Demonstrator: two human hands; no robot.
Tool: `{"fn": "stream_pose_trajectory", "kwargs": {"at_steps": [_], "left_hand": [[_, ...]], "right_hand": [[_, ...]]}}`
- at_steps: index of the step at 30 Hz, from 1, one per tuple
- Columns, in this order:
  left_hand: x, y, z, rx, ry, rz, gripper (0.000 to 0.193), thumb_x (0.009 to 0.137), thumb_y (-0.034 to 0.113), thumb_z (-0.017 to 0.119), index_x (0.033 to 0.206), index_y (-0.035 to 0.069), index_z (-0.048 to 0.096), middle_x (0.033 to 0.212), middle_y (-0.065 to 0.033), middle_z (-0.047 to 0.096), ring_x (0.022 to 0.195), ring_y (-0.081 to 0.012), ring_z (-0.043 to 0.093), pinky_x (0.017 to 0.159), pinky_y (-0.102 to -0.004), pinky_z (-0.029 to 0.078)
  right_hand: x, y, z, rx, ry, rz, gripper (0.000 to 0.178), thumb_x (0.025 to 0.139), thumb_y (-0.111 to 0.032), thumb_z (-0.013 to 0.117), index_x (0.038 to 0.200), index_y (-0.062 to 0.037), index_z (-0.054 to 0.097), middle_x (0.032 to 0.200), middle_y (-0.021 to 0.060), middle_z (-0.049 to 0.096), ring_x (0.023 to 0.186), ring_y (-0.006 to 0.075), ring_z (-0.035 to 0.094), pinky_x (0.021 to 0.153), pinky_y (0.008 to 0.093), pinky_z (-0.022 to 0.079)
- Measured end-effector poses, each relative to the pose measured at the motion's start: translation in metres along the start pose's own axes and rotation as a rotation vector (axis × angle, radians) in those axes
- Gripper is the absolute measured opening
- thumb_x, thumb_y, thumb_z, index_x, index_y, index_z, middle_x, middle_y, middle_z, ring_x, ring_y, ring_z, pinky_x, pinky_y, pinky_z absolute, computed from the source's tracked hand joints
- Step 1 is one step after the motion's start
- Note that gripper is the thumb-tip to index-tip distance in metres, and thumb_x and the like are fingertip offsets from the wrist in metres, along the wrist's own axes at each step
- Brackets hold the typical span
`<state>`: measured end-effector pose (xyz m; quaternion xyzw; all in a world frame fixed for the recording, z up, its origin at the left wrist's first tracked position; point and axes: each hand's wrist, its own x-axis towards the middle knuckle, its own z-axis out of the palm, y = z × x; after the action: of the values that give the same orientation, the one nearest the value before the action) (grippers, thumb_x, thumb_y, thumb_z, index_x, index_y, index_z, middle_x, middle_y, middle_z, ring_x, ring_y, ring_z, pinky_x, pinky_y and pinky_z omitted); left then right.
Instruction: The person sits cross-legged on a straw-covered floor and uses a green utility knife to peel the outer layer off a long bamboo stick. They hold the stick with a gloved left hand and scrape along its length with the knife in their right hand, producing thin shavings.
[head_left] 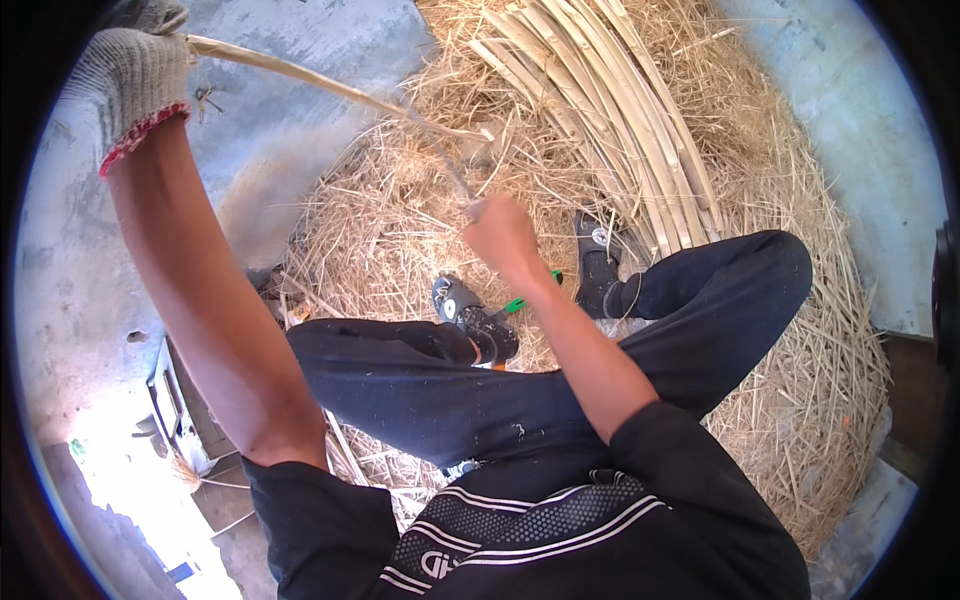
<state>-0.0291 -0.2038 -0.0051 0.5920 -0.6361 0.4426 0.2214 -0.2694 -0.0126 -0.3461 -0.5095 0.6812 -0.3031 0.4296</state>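
My left hand (150,25), in a grey knitted glove with a red cuff, reaches to the upper left and is closed on the end of a long pale strip (290,72), which looks like split bamboo or wood. Its far end slants down to the middle, over the straw. My bare right hand (503,238) is a fist around a narrow-bladed knife (440,150), blurred by motion. The blade points up and crosses near the free end of the strip. The knife's handle is hidden in the fist.
Between and around my legs lies a heap of straw-like shavings (380,215). A bundle of pale strips (630,110) rests on it at upper right. A green-handled object (516,304) shows behind my right wrist, by my shoe (465,305). Grey floor (330,35) surrounds the heap.
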Motion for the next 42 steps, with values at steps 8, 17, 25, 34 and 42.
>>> {"fn": "stream_pose_trajectory", "kwargs": {"at_steps": [8,17,25,34,42], "left_hand": [[-0.011,0.004,-0.008,0.032,-0.009,-0.016,0.014,0.072,0.014,0.071,0.083,0.009,0.064,0.079,-0.0110,0.062,0.070,-0.0239,0.060,0.062,-0.0364,0.045],[-0.032,0.050,-0.023,0.037,-0.052,-0.053,0.019,0.072,0.013,0.074,0.090,0.008,0.069,0.085,-0.0129,0.067,0.076,-0.0248,0.065,0.066,-0.0366,0.049],[-0.025,0.072,-0.015,-0.018,-0.044,-0.057,0.025,0.072,0.013,0.077,0.097,0.007,0.073,0.091,-0.0145,0.071,0.082,-0.0256,0.069,0.069,-0.0368,0.052],[0.015,-0.015,0.069,0.068,-0.018,0.097,0.033,0.072,0.016,0.082,0.103,0.007,0.075,0.100,-0.0158,0.073,0.092,-0.0272,0.072,0.079,-0.0373,0.054],[0.007,0.004,0.076,0.177,-0.260,-0.059,0.039,0.074,0.026,0.083,0.109,0.014,0.075,0.106,-0.0138,0.073,0.099,-0.0269,0.069,0.085,-0.0380,0.055]], "right_hand": [[-0.005,-0.021,-0.003,0.060,-0.002,-0.064,0.018,0.079,-0.003,0.066,0.095,0.0021,0.074,0.090,0.0216,0.072,0.078,0.0322,0.072,0.067,0.0394,0.058],[0.000,-0.003,-0.005,0.098,-0.013,-0.053,0.017,0.078,-0.003,0.064,0.092,0.0033,0.072,0.095,0.0239,0.072,0.087,0.0343,0.073,0.079,0.0398,0.058],[0.001,-0.002,-0.005,0.199,-0.007,0.008,0.016,0.077,-0.001,0.062,0.089,0.0051,0.070,0.090,0.0261,0.071,0.089,0.0405,0.071,0.084,0.0433,0.057],[-0.008,0.012,0.009,0.072,0.055,-0.084,0.012,0.077,-0.003,0.065,0.088,0.0010,0.070,0.087,0.0229,0.071,0.086,0.0395,0.071,0.082,0.0479,0.056],[-0.012,-0.021,-0.028,0.030,0.037,-0.102,0.015,0.082,-0.007,0.064,0.093,-0.0002,0.071,0.087,0.0205,0.072,0.086,0.0341,0.072,0.080,0.0416,0.057]]}}
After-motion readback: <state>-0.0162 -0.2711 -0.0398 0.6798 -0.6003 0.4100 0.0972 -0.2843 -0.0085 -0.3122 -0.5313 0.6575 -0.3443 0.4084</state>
